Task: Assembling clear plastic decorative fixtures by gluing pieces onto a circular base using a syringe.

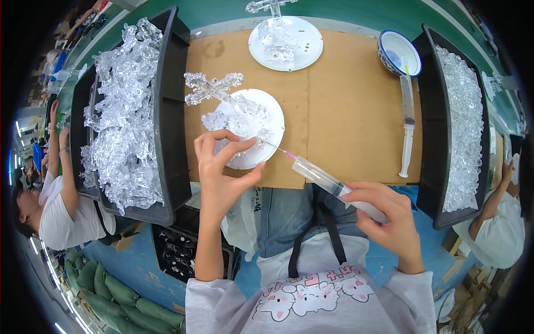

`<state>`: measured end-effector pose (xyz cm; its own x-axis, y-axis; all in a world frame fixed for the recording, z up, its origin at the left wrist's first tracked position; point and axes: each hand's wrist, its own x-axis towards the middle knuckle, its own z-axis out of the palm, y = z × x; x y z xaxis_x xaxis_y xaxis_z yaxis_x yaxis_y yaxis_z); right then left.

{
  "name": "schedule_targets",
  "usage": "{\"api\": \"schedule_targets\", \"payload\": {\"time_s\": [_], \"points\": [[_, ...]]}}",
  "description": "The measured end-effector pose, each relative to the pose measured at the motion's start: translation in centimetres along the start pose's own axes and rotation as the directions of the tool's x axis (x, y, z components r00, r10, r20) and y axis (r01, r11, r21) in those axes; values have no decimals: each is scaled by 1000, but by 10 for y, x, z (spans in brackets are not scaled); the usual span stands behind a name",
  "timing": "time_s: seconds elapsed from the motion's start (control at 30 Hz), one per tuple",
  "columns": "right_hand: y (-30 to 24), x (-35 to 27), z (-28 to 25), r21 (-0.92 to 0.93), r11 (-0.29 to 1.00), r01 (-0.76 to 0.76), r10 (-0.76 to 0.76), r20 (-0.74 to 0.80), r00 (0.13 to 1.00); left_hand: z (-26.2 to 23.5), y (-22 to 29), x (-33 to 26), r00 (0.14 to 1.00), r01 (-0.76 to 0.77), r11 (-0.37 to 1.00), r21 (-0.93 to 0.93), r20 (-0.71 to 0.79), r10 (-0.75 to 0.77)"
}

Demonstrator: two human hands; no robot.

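We judge the work to be partway along: in the centre left of the frame, a clear, branched plastic ornament [245, 114] lies across a white round disc [273, 106] on the brown worktop [356, 106], with the needle at its near side. At the top centre, another clear plastic ornament [278, 43] sits on a second white disc [310, 44]; we cannot tell whether it is finished. The heaped black plastic bin [175, 111] at the left suggests plenty is left.

Our left hand [219, 161] is partly open, thumb apart, fingertips at the ornament's near side; we cannot tell whether they grip it. Our right hand [389, 214] is closed around a clear plastic syringe with a pink needle hub [320, 175].
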<state>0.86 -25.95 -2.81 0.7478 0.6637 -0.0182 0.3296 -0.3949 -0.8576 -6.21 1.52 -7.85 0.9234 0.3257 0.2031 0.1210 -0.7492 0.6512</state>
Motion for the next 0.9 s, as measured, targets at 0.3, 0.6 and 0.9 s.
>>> {"api": "schedule_targets", "payload": {"time_s": [0.3,0.6,0.9], "points": [[-35,9,-24,-245,969,33,-5,115,993,-3,0,-2,1000,9,998,-66,-3,-9],[-40,13,-24,-295,950,104,-62,146,987,-5,-3,-4,1000,3,995,-98,-8,-4],[-47,12,-25,-304,951,49,-11,128,992,-4,-3,-4,1000,-8,994,-111,-17,6]]}}
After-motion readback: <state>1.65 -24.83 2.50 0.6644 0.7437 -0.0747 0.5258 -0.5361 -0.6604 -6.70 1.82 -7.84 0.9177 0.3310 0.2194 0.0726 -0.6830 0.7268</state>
